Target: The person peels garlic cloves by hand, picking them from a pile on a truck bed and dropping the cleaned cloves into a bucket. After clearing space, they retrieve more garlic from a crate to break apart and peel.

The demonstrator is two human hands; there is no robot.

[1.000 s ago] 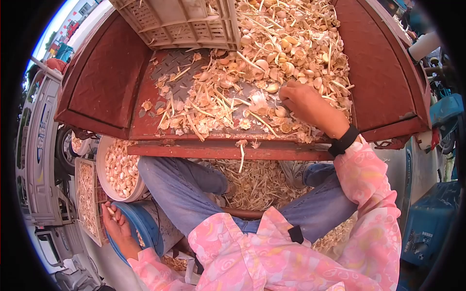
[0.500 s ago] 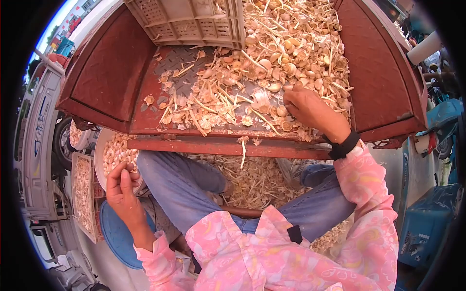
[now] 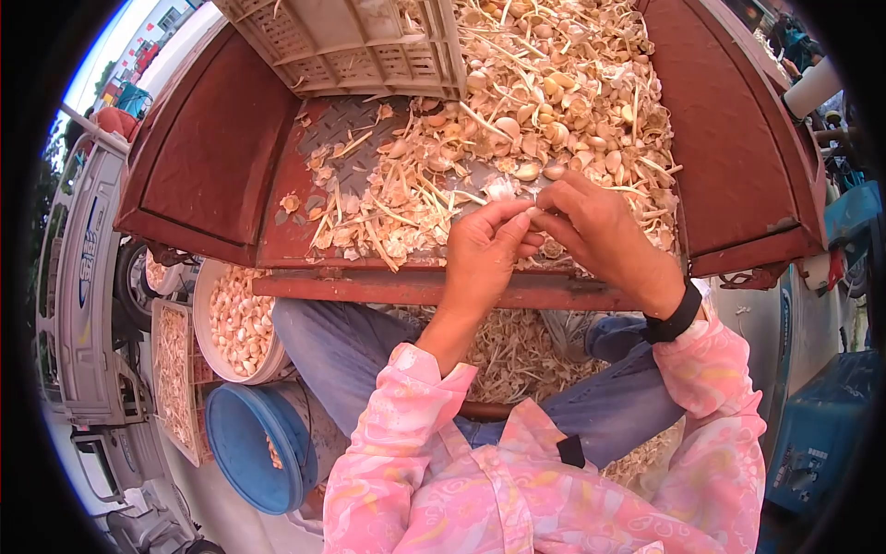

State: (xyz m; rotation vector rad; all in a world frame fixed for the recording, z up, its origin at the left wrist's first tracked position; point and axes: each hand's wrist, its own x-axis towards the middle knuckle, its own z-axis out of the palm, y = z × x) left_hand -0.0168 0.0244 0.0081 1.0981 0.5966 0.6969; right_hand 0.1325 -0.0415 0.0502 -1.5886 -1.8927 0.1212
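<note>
My left hand point(image 3: 489, 242) and my right hand point(image 3: 600, 226) meet over the front edge of the red metal truck bed, fingertips pinched together. Between them shows a small pale bit of a garlic clove point(image 3: 532, 210), mostly hidden by the fingers. Just beyond my hands lies a heap of loose garlic cloves point(image 3: 528, 172), papery skins and dry stalks point(image 3: 392, 214). Left of my knee stands a white bucket point(image 3: 205, 319) full of garlic cloves point(image 3: 242, 319).
A pale plastic crate point(image 3: 369, 46) sits tilted on the bed. Below the white bucket is a blue bucket point(image 3: 242, 443), beside a crate of garlic point(image 3: 175, 369). Skins and stalks point(image 3: 512, 355) cover the ground between my legs. Parked vehicles point(image 3: 88, 305) stand at left.
My left hand has come from above the white bucket, up and right, to meet my right hand. The right hand has lifted slightly from the heap, and its fingertips now touch the left's.
</note>
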